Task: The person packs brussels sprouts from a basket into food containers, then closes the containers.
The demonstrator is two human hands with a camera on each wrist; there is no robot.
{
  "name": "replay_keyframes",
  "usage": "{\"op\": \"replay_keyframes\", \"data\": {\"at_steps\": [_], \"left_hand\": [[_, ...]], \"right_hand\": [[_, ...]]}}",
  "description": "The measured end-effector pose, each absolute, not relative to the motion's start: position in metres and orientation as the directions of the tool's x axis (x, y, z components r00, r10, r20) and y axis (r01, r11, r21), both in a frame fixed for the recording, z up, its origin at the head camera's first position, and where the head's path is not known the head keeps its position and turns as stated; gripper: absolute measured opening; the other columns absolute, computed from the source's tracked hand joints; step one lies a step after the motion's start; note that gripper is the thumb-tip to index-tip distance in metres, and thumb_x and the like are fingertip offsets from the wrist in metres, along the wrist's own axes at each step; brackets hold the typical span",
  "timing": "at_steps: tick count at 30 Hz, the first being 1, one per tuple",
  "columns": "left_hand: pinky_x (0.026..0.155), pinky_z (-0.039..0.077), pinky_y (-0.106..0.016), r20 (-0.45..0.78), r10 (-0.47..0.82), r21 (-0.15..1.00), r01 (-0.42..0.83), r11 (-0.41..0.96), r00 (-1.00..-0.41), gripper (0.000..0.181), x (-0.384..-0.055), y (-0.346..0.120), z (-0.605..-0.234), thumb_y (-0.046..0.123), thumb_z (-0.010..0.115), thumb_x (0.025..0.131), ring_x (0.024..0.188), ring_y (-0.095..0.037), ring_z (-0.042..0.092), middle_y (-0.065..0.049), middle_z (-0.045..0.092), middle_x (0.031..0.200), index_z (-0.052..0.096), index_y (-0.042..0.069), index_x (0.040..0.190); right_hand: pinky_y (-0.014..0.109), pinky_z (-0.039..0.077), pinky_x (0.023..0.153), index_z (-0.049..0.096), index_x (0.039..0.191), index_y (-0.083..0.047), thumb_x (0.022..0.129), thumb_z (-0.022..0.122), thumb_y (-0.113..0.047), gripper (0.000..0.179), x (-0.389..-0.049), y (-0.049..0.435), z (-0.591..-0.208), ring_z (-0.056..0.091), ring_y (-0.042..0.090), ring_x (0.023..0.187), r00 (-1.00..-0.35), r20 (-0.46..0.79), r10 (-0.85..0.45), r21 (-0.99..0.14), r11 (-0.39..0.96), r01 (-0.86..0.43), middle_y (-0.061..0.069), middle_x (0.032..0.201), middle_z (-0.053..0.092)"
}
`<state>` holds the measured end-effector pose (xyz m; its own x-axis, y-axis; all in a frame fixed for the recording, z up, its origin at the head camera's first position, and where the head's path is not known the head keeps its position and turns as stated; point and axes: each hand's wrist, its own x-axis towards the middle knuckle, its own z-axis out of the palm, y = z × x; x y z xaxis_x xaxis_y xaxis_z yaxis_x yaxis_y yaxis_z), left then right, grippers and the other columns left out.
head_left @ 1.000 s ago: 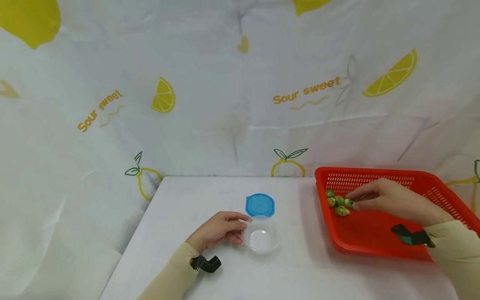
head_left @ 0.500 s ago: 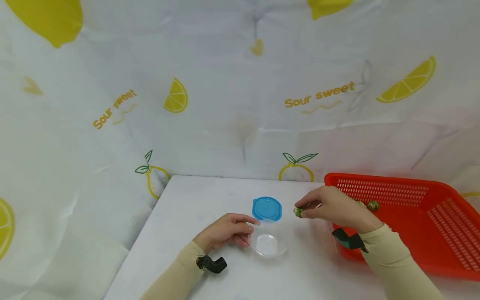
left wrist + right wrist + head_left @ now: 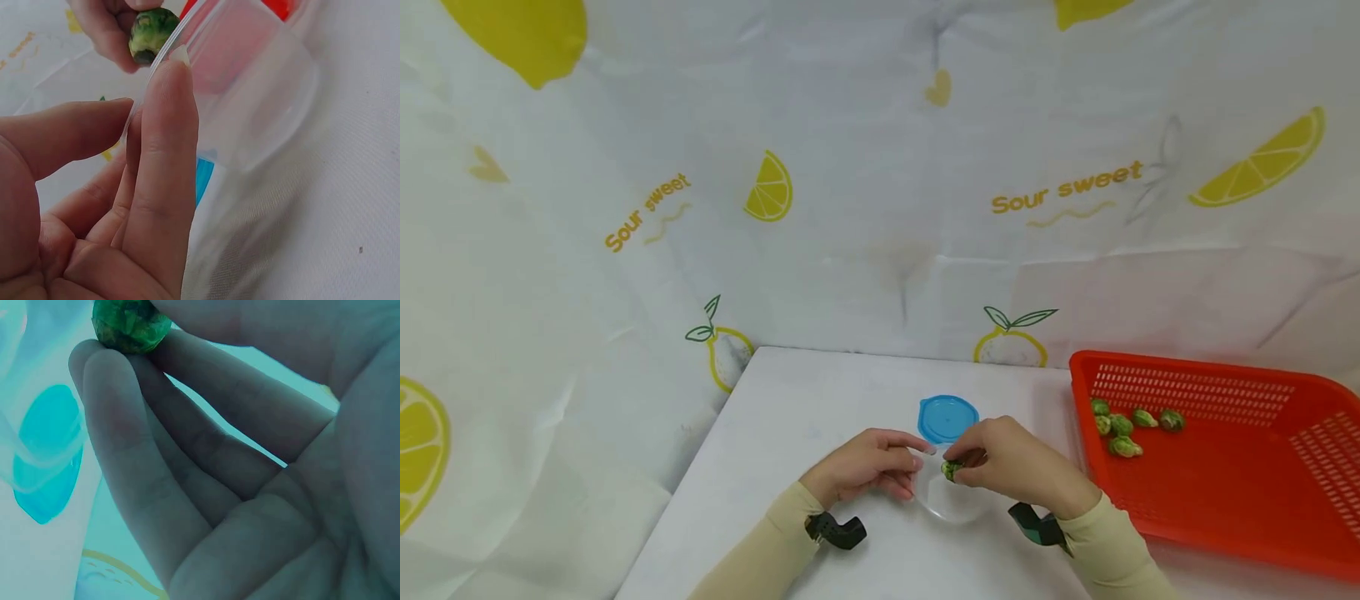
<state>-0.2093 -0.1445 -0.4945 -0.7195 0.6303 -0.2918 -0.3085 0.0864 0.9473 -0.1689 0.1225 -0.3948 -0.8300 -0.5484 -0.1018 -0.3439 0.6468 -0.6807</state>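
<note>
My right hand point(image 3: 1018, 465) pinches a Brussels sprout point(image 3: 951, 471) between thumb and fingertips, right above the clear plastic container point(image 3: 955, 507). The same sprout point(image 3: 131, 325) shows at the top of the right wrist view. On the container's left side, my left hand point(image 3: 876, 467) holds the rim between thumb and fingers. In the left wrist view the container's wall point(image 3: 269, 94) is see-through. A blue lid point(image 3: 947, 418) lies flat on the table just behind the container. Part of the container's opening is hidden by my right hand.
To the right stands a red plastic basket point(image 3: 1240, 475) with slotted sides. Several Brussels sprouts point(image 3: 1122, 426) lie in its back left corner. A lemon-print sheet point(image 3: 880, 167) hangs behind the white table point(image 3: 835, 392).
My right hand has lifted a Brussels sprout out of the red basket and carried it left to above the container. My left hand has stayed at the container's rim. The head view has shifted slightly.
</note>
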Motion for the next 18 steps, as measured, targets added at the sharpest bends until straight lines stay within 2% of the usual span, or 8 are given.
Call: {"op": "replay_keyframes", "data": {"at_steps": [6,12,18], "left_hand": [[0.073,0.069,-0.028,-0.294,0.63,0.946,-0.315,0.082,-0.718,0.037,-0.207,-0.143,-0.493,0.015,0.068,0.103,0.071,-0.012,0.074,-0.004,0.071,0.089,0.07,0.007,0.14],[0.071,0.069,-0.028,-0.295,0.623,0.945,-0.319,0.076,-0.724,0.037,-0.206,-0.143,-0.492,0.011,0.068,0.103,0.071,-0.013,0.076,-0.007,0.072,0.102,0.071,0.007,0.139],[0.072,0.069,-0.029,-0.29,0.631,0.945,-0.319,0.071,-0.72,0.037,-0.207,-0.144,-0.491,0.012,0.067,0.103,0.071,-0.013,0.075,-0.007,0.072,0.098,0.07,0.006,0.14]], "right_hand": [[0.033,0.069,0.079,0.084,0.112,-0.008,0.091,0.087,-0.015,0.022,-0.164,0.114,-0.407,0.073,0.011,0.088,-0.832,-0.129,-0.539,-0.699,0.645,-0.309,-0.003,0.1,0.082],[0.035,0.069,0.078,0.085,0.108,-0.004,0.09,0.085,-0.009,0.019,-0.164,0.106,-0.417,0.07,0.011,0.085,-0.829,-0.113,-0.547,-0.698,0.638,-0.325,-0.001,0.097,0.081],[0.04,0.069,0.079,0.085,0.106,-0.005,0.09,0.085,-0.008,0.016,-0.165,0.1,-0.422,0.07,0.014,0.085,-0.835,-0.133,-0.534,-0.685,0.658,-0.312,0.0,0.097,0.081]]}}
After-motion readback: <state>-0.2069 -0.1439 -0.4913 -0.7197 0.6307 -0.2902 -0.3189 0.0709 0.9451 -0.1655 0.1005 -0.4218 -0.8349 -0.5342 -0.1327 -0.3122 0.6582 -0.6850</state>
